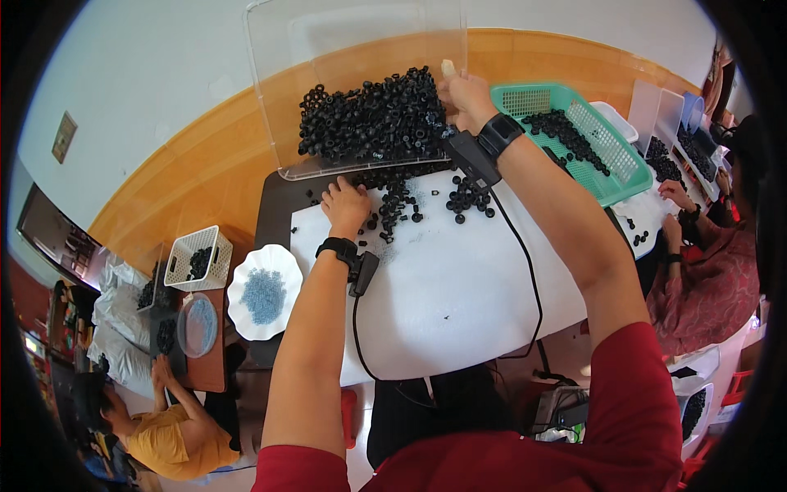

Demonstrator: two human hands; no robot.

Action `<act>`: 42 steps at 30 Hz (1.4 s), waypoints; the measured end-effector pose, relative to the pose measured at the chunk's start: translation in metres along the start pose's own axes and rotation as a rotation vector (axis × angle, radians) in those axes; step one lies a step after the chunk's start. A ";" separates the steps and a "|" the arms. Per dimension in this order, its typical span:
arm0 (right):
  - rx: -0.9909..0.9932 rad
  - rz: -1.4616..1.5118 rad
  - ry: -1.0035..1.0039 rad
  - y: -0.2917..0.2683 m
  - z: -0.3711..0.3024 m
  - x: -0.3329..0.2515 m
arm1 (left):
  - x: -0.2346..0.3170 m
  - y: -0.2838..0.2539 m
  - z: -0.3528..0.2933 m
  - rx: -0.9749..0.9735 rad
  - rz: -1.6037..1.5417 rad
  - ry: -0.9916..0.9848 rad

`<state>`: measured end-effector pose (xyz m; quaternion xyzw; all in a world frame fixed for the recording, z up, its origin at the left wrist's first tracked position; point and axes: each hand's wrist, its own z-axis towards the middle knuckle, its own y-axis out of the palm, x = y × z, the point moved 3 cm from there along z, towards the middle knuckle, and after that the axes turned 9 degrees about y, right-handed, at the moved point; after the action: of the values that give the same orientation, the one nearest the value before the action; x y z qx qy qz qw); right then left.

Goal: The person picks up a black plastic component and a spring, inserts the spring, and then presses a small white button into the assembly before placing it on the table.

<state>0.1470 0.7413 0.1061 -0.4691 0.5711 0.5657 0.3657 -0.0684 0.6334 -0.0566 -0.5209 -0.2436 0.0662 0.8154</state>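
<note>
My right hand (464, 98) grips the right edge of a clear plastic bin (279, 98), which is tilted up on its side. A heap of small black rubber rings (373, 115) lies inside the bin and spills from its lower lip. My left hand (346, 205) rests palm down on the white table sheet (459, 287), fingers spread among the loose black rings (398, 205) scattered there. Both wrists wear a black band with a cable.
A green mesh basket (611, 156) with black rings stands at the right, next to clear trays. A white scalloped dish (264, 291) of grey bits sits left of the sheet. A white basket (197, 258) is further left. Other people work at right and lower left.
</note>
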 end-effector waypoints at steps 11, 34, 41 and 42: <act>-0.028 0.064 0.029 -0.001 -0.005 0.000 | 0.039 0.003 -0.009 0.124 -0.459 0.342; -0.119 -0.081 0.067 -0.013 0.016 0.021 | -0.059 -0.017 0.007 -0.030 0.088 -0.109; -0.068 -0.050 0.006 -0.008 0.021 0.029 | -0.037 0.006 -0.005 -0.026 0.073 0.157; -0.071 -0.055 0.024 -0.007 0.023 0.033 | -0.031 0.006 -0.007 -0.043 0.057 0.224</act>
<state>0.1418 0.7606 0.0709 -0.5041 0.5417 0.5699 0.3574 -0.0916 0.6194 -0.0742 -0.5493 -0.1375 0.0253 0.8238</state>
